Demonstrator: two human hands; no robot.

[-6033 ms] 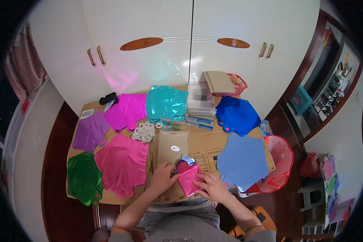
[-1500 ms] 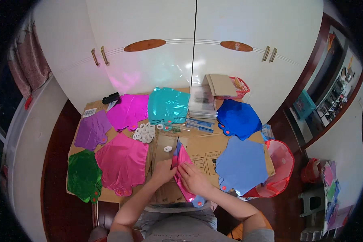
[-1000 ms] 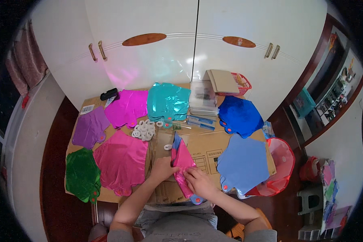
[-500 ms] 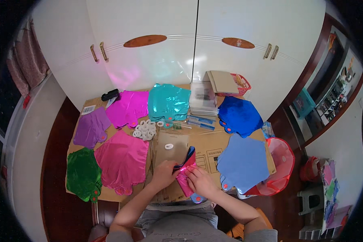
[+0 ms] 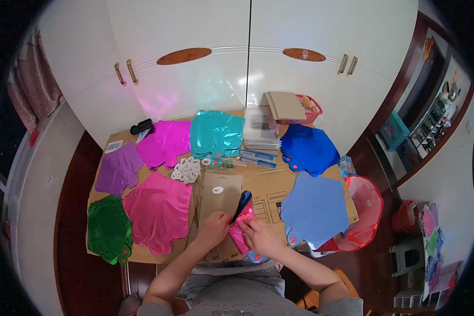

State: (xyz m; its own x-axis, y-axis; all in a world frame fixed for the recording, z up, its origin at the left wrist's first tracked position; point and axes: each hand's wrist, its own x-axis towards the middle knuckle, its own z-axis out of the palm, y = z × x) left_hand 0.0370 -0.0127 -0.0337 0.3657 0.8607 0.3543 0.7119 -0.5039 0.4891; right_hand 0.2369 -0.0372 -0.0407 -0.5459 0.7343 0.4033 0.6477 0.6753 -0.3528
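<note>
A folded bundle of shiny foil sheets (image 5: 239, 239), pink with a dark blue edge, lies at the front middle of the cardboard-covered table. My left hand (image 5: 214, 227) is closed on its left side, pinching the dark blue edge that stands up. My right hand (image 5: 261, 235) presses on the pink part with bent fingers, gripping it. A light blue tab with a red dot (image 5: 256, 257) shows under my right wrist. Just beyond the bundle lies a single white ring (image 5: 217, 190), and farther back is a heap of similar white rings (image 5: 187, 170).
Stacks of flat foil sheets surround the work: green (image 5: 109, 225), pink (image 5: 158, 208), purple (image 5: 118, 167), magenta (image 5: 166, 142), teal (image 5: 216, 132), dark blue (image 5: 309, 148), light blue (image 5: 317, 209). Clear packets (image 5: 262, 129) stand at the back. A red basin (image 5: 364, 210) adjoins the table's right side.
The dark blue edge has swung into a narrower, more upright strip, folding over toward the pink. Both hands keep hold, shifted only slightly. The whole view has moved a little.
</note>
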